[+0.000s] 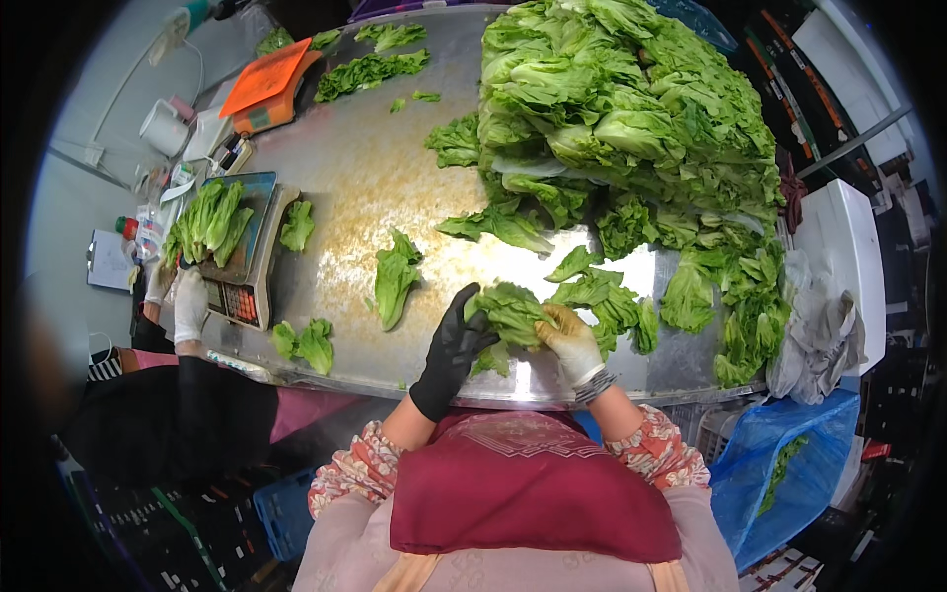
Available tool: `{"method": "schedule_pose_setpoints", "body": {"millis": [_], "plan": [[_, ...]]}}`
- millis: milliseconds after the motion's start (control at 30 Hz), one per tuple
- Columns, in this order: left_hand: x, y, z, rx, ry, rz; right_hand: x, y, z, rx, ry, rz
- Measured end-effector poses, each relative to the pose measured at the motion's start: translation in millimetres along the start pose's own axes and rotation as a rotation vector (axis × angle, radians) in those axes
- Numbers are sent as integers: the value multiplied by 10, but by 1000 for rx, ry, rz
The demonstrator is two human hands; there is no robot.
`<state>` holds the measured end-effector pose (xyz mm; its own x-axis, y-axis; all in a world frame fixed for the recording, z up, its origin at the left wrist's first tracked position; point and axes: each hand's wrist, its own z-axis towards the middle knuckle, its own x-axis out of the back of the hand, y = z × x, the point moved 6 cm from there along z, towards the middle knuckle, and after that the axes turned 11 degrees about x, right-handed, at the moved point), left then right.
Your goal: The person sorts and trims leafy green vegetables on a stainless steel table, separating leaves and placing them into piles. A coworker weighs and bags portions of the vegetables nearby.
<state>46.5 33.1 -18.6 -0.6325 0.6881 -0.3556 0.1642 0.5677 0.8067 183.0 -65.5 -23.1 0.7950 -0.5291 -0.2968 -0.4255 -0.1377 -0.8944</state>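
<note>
A small head of green leafy lettuce (513, 314) is held between my two hands, just above the near edge of the metal table. My left hand (456, 345), in a black glove, has its fingers closed at the left end of the lettuce. My right hand (572, 343), in a whitish, yellow-stained glove, grips the other end, thumb and fingers on the leaves. Some loose lettuce leaves (602, 294) lie just right of my hands. Farther left, a single upright-lying lettuce piece (397, 281) rests on the metal table (345, 212).
A tall lettuce pile (621, 109) fills the far right of the table. At left, a co-worker's gloved hand (190, 306) is beside a scale (237, 302) bearing lettuce. An orange-topped scale (264, 84) stands behind. A blue bag (779, 474) hangs below right, near crumpled clear plastic (817, 335).
</note>
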Motion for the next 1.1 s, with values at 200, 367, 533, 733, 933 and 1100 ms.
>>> {"method": "schedule_pose_setpoints", "body": {"millis": [200, 367, 533, 733, 933, 1100], "plan": [[-277, 43, -84, 290, -405, -988, -341, -532, -177, 862, -274, -608], [-263, 137, -147, 164, -319, -873, -255, -454, -192, 596, -147, -207], [-165, 67, -117, 164, -287, -928, -209, -495, -256, 653, -100, -530], [-97, 88, -135, 48, -220, -594, -247, -361, -236, 505, -138, -652], [-74, -139, -139, -112, -227, -585, -87, 120, -106, -71, 147, 111], [32, -175, -202, -212, 128, 153, -448, 131, -172, 264, -157, -675]]}}
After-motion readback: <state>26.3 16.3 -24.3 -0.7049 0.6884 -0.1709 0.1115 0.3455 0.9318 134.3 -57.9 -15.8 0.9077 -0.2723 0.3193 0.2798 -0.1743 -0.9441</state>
